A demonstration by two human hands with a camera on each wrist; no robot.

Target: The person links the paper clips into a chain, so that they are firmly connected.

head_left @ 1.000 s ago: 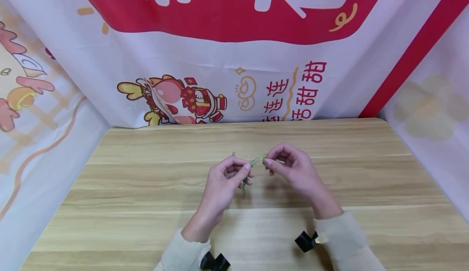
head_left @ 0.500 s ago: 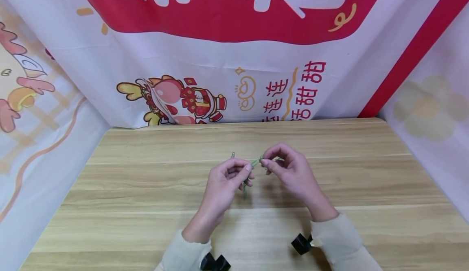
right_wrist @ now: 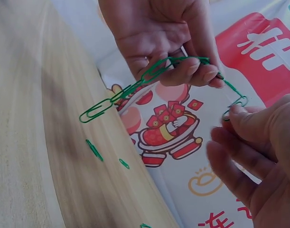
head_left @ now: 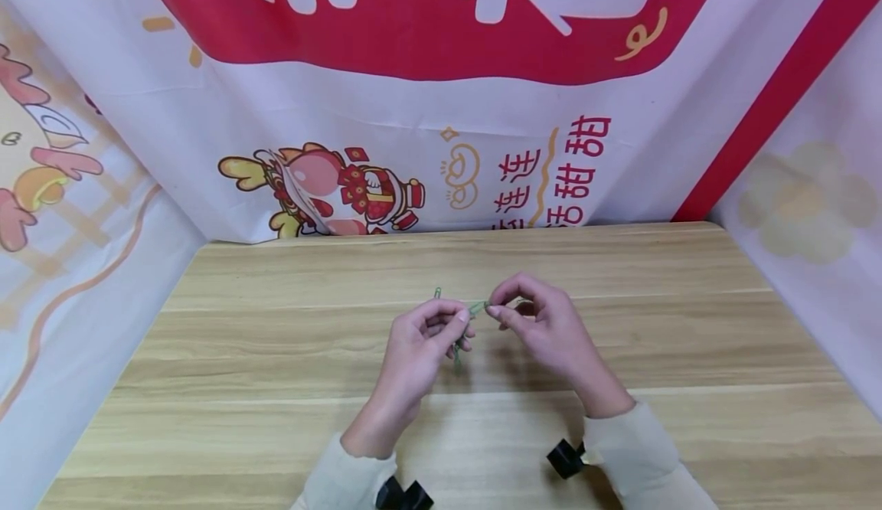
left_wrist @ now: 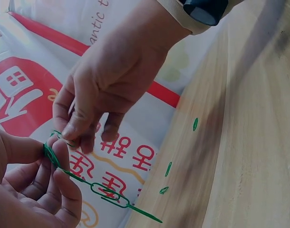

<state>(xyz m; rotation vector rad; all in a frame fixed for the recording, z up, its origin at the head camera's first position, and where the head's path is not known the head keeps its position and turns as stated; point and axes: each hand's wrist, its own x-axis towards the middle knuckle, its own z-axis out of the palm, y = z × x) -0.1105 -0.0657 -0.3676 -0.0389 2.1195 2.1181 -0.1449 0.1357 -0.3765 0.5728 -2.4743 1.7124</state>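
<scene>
Thumb and fingertips of my left hand [head_left: 423, 349] pinch a chain of linked green paper clips [right_wrist: 156, 69]. The chain runs across the left fingers in the right wrist view, and its loose end hangs down past them. Between thumb and forefinger, my right hand [head_left: 547, 326] grips a single green paper clip [right_wrist: 240, 100], partly covered by the thumb. This clip meets the chain's upper end clip [right_wrist: 231, 87], their wires overlapping in the right wrist view. Both hands are close together over the table.
Loose green paper clips lie on the wooden table [head_left: 276, 341]: one paper clip [left_wrist: 195, 124] apart, with another clip [left_wrist: 168, 168] and a third clip [left_wrist: 163, 190] closer together. Printed cloth [head_left: 386, 104] stands behind the table and along both sides.
My right hand has moved left toward the left hand, bringing its paper clip from a small gap to the chain's end clip. The left hand stays nearly still.
</scene>
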